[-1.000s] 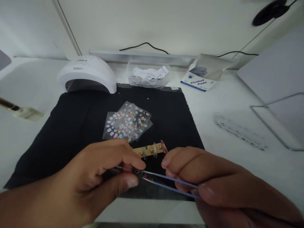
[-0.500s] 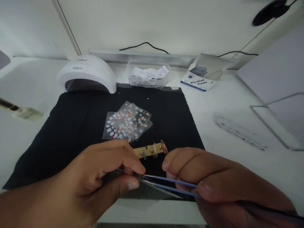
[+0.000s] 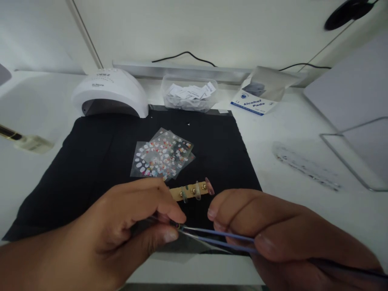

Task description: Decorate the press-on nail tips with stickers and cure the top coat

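Blue-grey metal tweezers (image 3: 212, 237) run across the lower middle of the frame, their long axis lying nearly level from our right hand (image 3: 281, 238) at lower right to the tips at lower centre. We pinch the tweezers between right thumb and forefinger, fingers narrow around the shafts. The tips meet a clear sticker sheet (image 3: 178, 242), which our left hand (image 3: 121, 230) holds pinched between thumb and forefinger at lower left; the sheet hangs just above the near edge of the black mat (image 3: 91, 161). Whether the tips have closed on a sticker we cannot tell: the spot is small and partly hidden by the left forefinger.

The left hand is the nearer one to that contact point, touching the sheet right beside the tips, while the right hand sits back along the tool. Just above both hands, near the frame's centre, a gold strip with false nail tips (image 3: 192, 190) lies on the mat, its length running left to right. Further up lie more sticker sheets (image 3: 162, 155). At upper left stands a white nail lamp (image 3: 110, 91); at upper right, a box of alcohol pads (image 3: 257, 99).
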Demonstrator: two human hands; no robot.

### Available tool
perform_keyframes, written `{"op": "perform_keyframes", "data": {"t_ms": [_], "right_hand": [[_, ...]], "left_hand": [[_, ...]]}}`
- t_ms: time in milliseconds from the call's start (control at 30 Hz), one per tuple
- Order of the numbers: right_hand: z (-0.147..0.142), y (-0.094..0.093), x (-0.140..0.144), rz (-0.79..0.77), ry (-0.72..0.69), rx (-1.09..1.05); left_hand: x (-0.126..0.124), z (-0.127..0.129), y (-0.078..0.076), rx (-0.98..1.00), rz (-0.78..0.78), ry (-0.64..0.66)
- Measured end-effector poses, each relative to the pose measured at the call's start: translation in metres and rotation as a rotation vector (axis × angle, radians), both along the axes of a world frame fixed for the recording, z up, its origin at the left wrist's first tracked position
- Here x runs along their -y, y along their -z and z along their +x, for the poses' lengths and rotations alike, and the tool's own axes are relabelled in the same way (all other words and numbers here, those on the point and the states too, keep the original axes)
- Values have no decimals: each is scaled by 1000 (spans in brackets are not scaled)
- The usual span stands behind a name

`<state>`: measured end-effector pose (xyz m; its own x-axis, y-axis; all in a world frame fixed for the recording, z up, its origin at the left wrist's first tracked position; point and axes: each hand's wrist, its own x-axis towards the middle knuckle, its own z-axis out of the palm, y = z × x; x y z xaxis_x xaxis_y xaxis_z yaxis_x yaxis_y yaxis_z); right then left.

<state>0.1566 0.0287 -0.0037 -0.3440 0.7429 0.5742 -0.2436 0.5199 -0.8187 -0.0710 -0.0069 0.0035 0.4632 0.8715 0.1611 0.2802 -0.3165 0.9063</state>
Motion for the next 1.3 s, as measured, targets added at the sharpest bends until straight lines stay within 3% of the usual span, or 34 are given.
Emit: {"op": "perform_keyframes", "data": {"t_ms": [300,833,1000,1100,1133,1300], "right_hand": [[-8,0,4,-32,82,-22],[1,5,-2,39,9,48],[3,-1,0,140,-12,133],[1,0,4,93,53,195],[1,2,5,127,116,104],[7,16,7,166,129,137]], "left_hand": [[1,0,-1,2,-5,-5],[1,0,-1,4,-58,-10],[2,1,0,-2,-68,-32],[1,2,-1,6,-67,-42],[1,2,-1,7,-69,-44],[2,2,-1,-16,-64,-67]]}}
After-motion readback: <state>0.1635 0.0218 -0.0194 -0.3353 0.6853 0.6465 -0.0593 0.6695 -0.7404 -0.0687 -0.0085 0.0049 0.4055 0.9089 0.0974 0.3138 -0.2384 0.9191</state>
